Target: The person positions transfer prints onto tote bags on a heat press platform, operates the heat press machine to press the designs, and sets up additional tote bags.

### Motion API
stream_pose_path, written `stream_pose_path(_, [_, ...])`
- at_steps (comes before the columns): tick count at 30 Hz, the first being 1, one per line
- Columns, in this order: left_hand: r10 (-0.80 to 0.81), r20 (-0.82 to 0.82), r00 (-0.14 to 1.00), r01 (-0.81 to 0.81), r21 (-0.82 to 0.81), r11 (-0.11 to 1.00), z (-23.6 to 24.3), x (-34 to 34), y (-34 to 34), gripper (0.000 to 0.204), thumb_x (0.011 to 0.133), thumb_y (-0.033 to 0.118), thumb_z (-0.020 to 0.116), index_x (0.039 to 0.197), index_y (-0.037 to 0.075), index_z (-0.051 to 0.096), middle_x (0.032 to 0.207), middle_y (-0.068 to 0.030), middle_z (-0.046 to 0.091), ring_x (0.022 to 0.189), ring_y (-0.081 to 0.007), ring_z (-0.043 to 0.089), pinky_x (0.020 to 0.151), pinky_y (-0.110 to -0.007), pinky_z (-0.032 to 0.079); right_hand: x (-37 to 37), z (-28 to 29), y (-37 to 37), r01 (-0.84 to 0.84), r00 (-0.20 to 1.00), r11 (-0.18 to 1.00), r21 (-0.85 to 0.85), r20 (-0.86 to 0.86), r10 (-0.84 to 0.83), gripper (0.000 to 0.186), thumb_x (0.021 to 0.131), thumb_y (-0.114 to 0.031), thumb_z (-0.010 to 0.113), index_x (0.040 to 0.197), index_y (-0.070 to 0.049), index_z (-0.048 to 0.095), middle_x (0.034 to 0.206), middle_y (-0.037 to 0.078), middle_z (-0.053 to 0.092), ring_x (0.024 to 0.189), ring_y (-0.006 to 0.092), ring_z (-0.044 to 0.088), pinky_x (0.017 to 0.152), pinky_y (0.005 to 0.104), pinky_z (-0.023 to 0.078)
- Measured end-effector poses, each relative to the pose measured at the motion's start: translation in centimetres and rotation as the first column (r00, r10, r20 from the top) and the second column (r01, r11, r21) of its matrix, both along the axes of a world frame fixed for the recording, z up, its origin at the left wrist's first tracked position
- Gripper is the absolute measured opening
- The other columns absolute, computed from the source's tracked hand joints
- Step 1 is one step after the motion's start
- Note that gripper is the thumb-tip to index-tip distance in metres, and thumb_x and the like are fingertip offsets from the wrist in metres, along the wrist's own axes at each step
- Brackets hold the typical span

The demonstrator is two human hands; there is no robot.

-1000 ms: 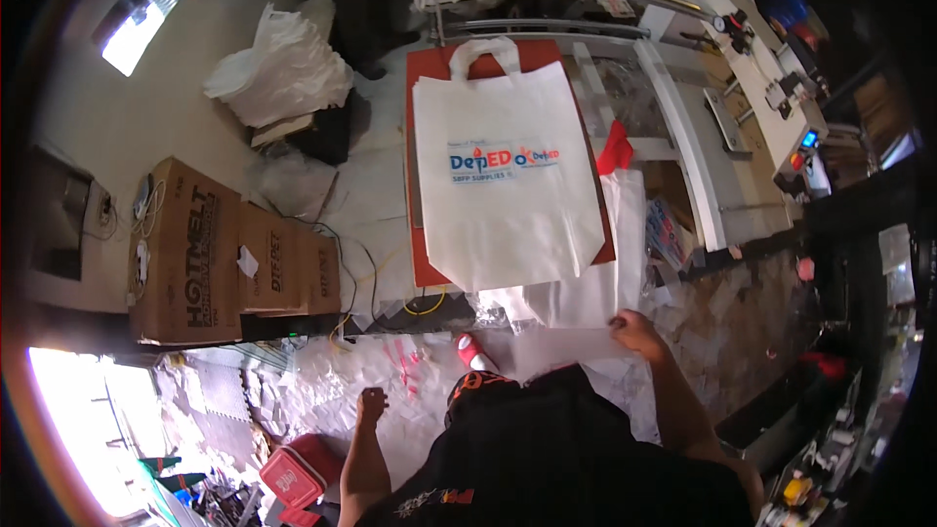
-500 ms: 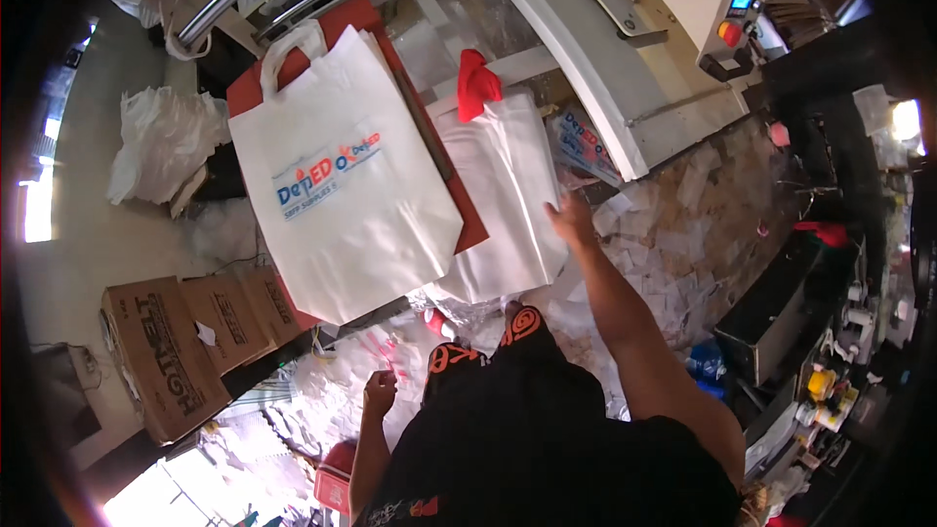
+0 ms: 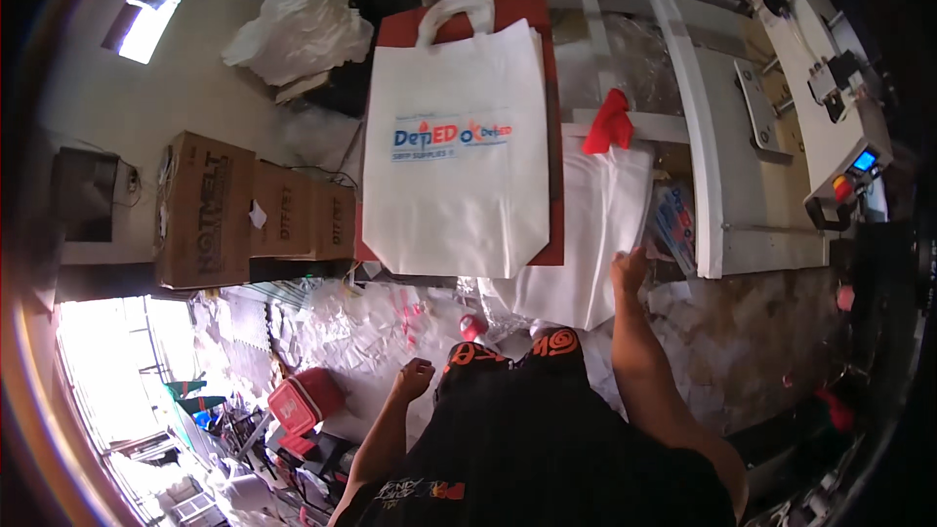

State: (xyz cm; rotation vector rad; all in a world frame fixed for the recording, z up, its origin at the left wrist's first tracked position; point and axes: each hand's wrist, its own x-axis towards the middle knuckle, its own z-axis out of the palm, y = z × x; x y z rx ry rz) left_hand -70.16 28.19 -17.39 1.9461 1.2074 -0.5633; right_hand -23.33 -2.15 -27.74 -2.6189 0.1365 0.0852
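My right hand (image 3: pixel 629 271) is at the right edge of a stack of white fabric bags (image 3: pixel 576 278), its fingers curled at the edge of a bag. A red cloth (image 3: pixel 610 124) lies at the top of that stack. To the left, a white tote bag (image 3: pixel 459 205) with a blue and red print lies flat on a red-brown board (image 3: pixel 556 68), its handle loop at the far end. It partly covers the stack beside it. My left hand (image 3: pixel 417 378) hangs low beside my leg, fingers curled into a loose fist, touching none of the bags.
At the right stands a white-framed machine (image 3: pixel 835 88) with a small screen and a red button. Brown cartons (image 3: pixel 210 210) sit at left, below crumpled white material (image 3: pixel 298 34). Scraps (image 3: pixel 722 351) cover the floor; a red cooler box (image 3: pixel 305 400) stands at lower left.
The view has turned, so the bags and board now look straighter and farther right. My right hand stays by the stack's right edge. My left hand is still curled and low.
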Motion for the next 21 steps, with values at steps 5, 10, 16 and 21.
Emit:
stream_pose_path(5, [-0.048,0.166,0.985,0.052,-0.02,0.998,-0.8,1.6,1.1,0.035,0.09,0.037,0.063,0.105,0.005,0.068,0.098,-0.016,0.073,0.096,-0.031,0.07,0.084,-0.041,0.054,0.5,3.8,-0.8,0.035,0.998,0.999,0.035,0.058,-0.037,0.025,0.081,-0.015,0.069,0.089,0.002,0.053,0.082,0.021,0.066,0.081,0.0399,0.068,0.073,0.0476,0.053])
stream_pose_path(10, [0.199,0.256,0.946,-0.103,-0.343,0.933,-3.6,2.0,3.3,0.045,0.1,0.047,0.05,0.112,0.006,0.065,0.105,-0.0139,0.071,0.096,-0.0268,0.069,0.085,-0.038,0.053,-6.0,20.4,1.0,-0.138,0.903,0.56,0.817,-0.129,0.41,0.034,0.085,-0.015,0.063,0.115,0.001,0.059,0.101,0.01,0.065,0.092,0.0204,0.062,0.083,0.0321,0.047])
stream_pose_path(16, [0.355,0.064,0.933,-0.042,-0.959,0.282,2.5,14.6,-5.3,0.074,0.096,0.063,0.048,0.147,0.011,0.038,0.139,-0.0138,0.05,0.126,-0.0254,0.047,0.105,-0.046,0.039,-21.4,32.1,-6.4,0.132,0.99,0.521,0.843,-0.137,-0.029,0.049,0.082,-0.018,0.065,0.127,-0.001,0.057,0.113,0.01,0.063,0.105,0.0209,0.058,0.089,0.0321,0.045])
stream_pose_path(21, [0.075,0.337,0.938,0.314,-0.923,0.22,9.3,16.9,-10.5,0.074,0.096,0.063,0.047,0.14,0.004,0.045,0.13,-0.0174,0.057,0.12,-0.027,0.053,0.105,-0.047,0.039,-29.0,33.5,-10.4,0.284,0.953,0.852,0.44,-0.029,-0.302,0.049,0.091,-0.034,0.062,0.123,0.003,0.061,0.108,0.02,0.068,0.098,0.0333,0.065,0.086,0.0431,0.048])
